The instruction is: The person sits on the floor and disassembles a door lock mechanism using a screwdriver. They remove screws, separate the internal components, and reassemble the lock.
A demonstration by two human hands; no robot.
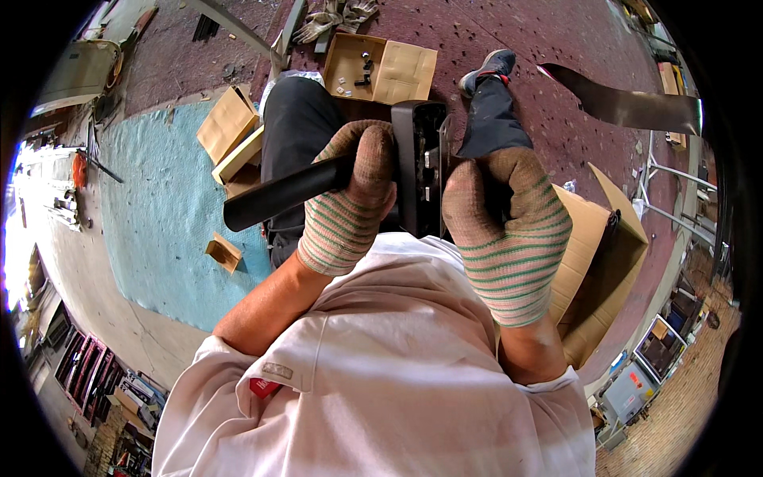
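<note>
My left hand (pixel 350 195), in a dirty knit glove with green stripes, is closed around a long curved black plastic strip (pixel 278 193). The strip's broad end sticks out to the left. Beside those fingers, between my hands, stands an upright black plastic piece (pixel 415 167) with small metallic clips on its right side. My right hand (pixel 509 230), gloved alike, is just right of this piece with its fingers curled in and thumb up; what they grip is hidden. A glossy dark curved strip (pixel 628 103) shows at the upper right, and its support cannot be seen.
An open cardboard box (pixel 332 67) with small black and white parts lies ahead, near work gloves (pixel 338 20). Cardboard boxes (pixel 226 127) and a small carton (pixel 224 253) are on the left by a blue mat (pixel 159 215). A larger carton (pixel 584 246) stands by my right arm.
</note>
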